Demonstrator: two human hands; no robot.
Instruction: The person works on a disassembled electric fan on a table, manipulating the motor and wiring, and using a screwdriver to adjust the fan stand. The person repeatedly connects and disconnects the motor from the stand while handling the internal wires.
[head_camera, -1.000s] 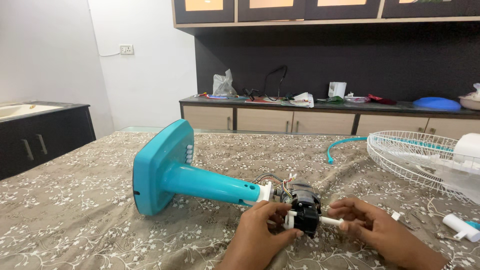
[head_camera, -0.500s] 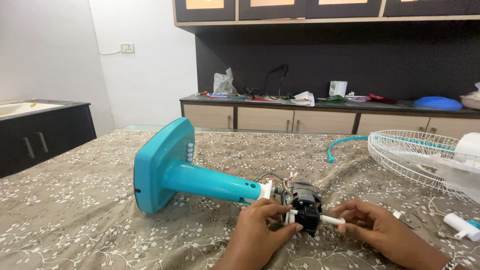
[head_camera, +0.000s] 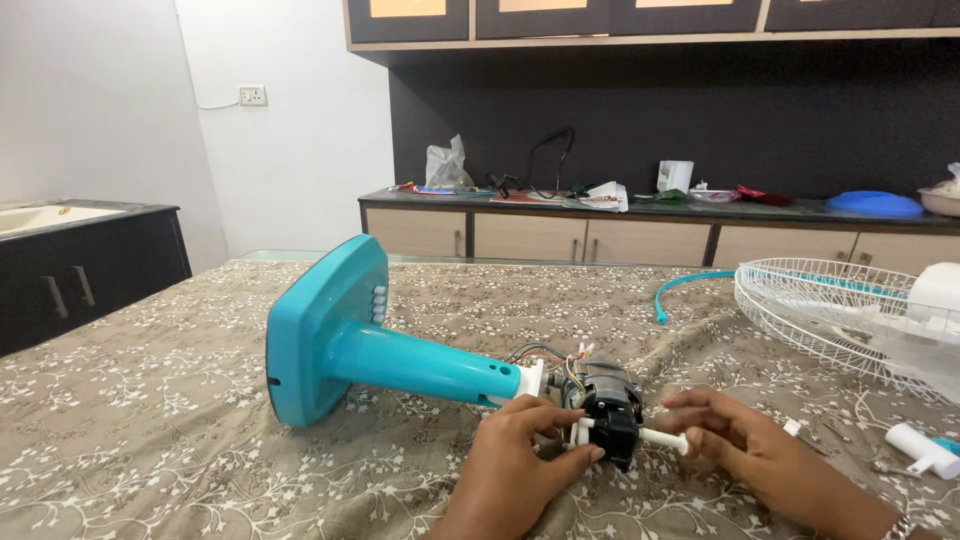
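A turquoise fan stand (head_camera: 385, 352) lies on its side on a floral bedspread (head_camera: 150, 430), its square base facing left. At its right end sits the black fan motor (head_camera: 608, 403) with loose wires. My left hand (head_camera: 520, 462) pinches a small white piece at the front of the motor. My right hand (head_camera: 750, 447) grips the white shaft piece (head_camera: 663, 437) that sticks out of the motor to the right.
A white wire fan guard (head_camera: 835, 308) and white fan parts (head_camera: 925, 450) lie at the right. A turquoise rim strip (head_camera: 680, 285) curves behind. Beyond stands a long cabinet (head_camera: 620, 238) with clutter and a blue lid (head_camera: 873, 203). A dark counter (head_camera: 90, 260) is at the left.
My left hand's fingers have shifted forward onto the white piece at the motor's front. My right hand stays on the white shaft.
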